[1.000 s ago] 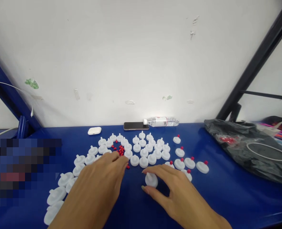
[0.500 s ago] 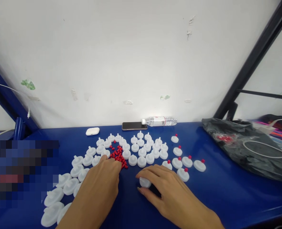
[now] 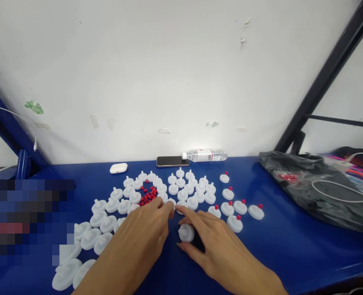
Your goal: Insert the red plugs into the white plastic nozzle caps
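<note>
Steadying a nozzled white disc [image 3: 187, 232] over the blue surface [image 3: 298, 254], our right hand [image 3: 214, 241] is gripping its rim between thumb and fingers. Our left hand [image 3: 147, 231] is curling close by, but its fingertips are partly hidden, so we cannot tell whether they are pinching anything. We are probably capping nozzles, likely needing squarely aligned parts next. The disc is looking like smooth, matte plastic; loose red caps [image 3: 148, 196], tiny cylinders, are lying heaped beyond.
</note>
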A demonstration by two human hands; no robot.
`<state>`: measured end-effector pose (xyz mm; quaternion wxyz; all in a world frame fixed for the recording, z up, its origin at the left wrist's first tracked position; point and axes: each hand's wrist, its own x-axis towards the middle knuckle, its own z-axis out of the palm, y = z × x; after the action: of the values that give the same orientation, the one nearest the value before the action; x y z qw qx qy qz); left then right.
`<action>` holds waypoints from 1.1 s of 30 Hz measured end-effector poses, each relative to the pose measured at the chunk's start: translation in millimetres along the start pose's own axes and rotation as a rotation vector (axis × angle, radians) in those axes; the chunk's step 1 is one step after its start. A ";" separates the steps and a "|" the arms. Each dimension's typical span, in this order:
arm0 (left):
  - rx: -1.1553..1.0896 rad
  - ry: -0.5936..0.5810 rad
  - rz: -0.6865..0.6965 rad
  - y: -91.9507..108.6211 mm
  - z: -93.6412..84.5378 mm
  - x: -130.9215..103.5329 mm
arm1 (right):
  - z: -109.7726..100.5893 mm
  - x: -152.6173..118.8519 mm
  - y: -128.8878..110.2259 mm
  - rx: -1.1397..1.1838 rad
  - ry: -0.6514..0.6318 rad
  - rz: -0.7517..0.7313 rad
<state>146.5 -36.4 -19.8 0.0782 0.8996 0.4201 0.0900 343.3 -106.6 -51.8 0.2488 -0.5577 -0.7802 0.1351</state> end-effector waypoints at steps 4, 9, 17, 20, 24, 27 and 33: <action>-0.200 0.017 0.108 10.5 -5.1 5.5 | 2.5 -0.9 4.0 0.033 0.034 0.011; -0.332 0.019 0.217 14.4 -5.2 5.8 | 0.8 -1.8 2.2 0.072 0.065 -0.002; -0.362 0.024 0.250 16.7 -6.8 6.9 | 0.4 -0.8 1.1 0.085 0.076 -0.020; -0.353 0.054 0.265 15.9 -4.8 7.5 | 0.1 -1.5 0.2 0.071 0.086 -0.023; -0.363 0.056 0.264 12.9 -2.9 7.6 | -0.5 -2.2 -0.1 0.053 0.110 -0.026; -0.351 0.056 0.249 9.5 -1.8 7.3 | -0.7 -1.6 -0.6 0.050 0.121 -0.031; -0.340 0.024 0.216 7.4 -0.5 5.5 | -0.7 -0.2 -0.2 0.055 0.162 -0.017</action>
<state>155.3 -36.9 -17.2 0.2141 0.9120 0.3010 0.1784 343.5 -106.9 -51.1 0.3276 -0.5532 -0.7582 0.1087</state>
